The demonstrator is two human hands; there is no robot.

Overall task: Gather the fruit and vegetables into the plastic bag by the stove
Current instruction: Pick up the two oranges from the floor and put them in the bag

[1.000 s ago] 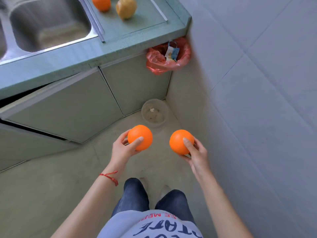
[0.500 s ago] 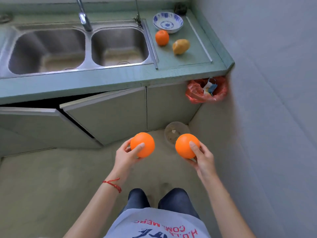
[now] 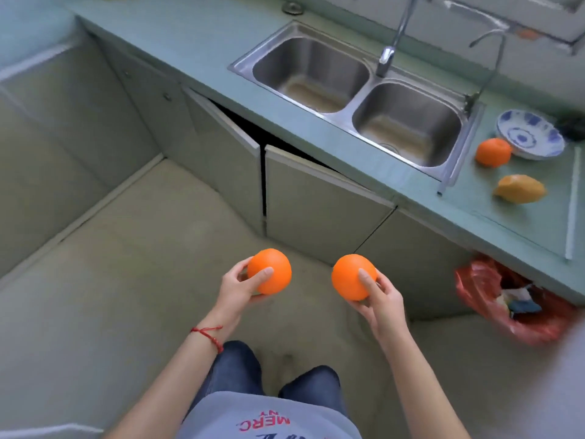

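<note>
My left hand (image 3: 235,288) grips one orange (image 3: 272,269) and my right hand (image 3: 381,302) grips a second orange (image 3: 349,277), both held out in front of me above the floor. A third orange (image 3: 493,152) and a yellow-brown potato (image 3: 520,188) lie on the green counter (image 3: 506,223) to the right of the sink. No stove and no bag beside one appear in the view.
A steel double sink (image 3: 357,96) with a tap is set in the counter. A blue-and-white bowl (image 3: 530,134) stands by the third orange. Two cabinet doors (image 3: 319,204) below hang ajar. A red plastic bag (image 3: 512,305) with rubbish hangs under the counter's right end.
My view has swung left: the sink and counter have slid to the right and the left run of cabinets has come into view. Both hands still hold their oranges.
</note>
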